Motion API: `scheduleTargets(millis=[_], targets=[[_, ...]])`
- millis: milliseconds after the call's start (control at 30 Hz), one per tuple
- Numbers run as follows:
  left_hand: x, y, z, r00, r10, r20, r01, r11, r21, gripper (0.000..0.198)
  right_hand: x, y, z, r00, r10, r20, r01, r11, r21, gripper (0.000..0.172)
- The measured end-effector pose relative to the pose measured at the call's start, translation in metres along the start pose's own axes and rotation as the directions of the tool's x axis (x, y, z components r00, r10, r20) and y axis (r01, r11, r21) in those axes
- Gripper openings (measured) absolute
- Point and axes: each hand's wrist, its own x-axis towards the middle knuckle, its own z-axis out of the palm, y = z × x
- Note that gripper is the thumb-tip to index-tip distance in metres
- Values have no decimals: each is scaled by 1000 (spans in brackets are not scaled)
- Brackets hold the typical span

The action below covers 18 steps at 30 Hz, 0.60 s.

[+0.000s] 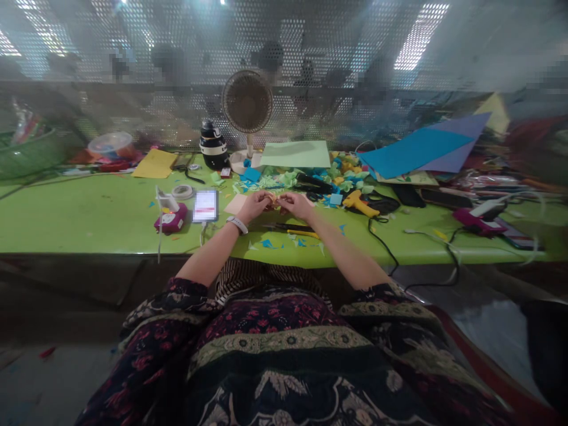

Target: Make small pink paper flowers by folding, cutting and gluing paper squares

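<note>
My left hand [254,205] and my right hand [293,205] meet over the green table [89,213], fingers pinched together on a small orange paper piece [270,202] held between them. A white watch sits on my left wrist. A pale peach paper sheet [235,203] lies just left of my left hand. Scissors with yellow and black handles [293,229] lie on the table under my right forearm.
A lit phone [205,205] and a pink device [171,218] lie to the left. A small fan [247,106], a black jar [213,145], a light green sheet [296,154], colored paper scraps [341,174], a yellow glue gun [360,203] and large blue paper [421,151] crowd the back and right.
</note>
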Motion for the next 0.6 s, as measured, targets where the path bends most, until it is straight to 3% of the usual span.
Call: scheduleTargets(millis=[433, 600], targets=[[2, -4, -2, 1000, -5, -8, 5, 999, 37, 8, -2, -8, 0, 999, 40, -7, -40, 999, 4, 34], [1, -9, -5, 983, 173, 62, -183, 943, 278, 14, 0, -5, 0, 998, 59, -11, -58, 998, 33, 33]])
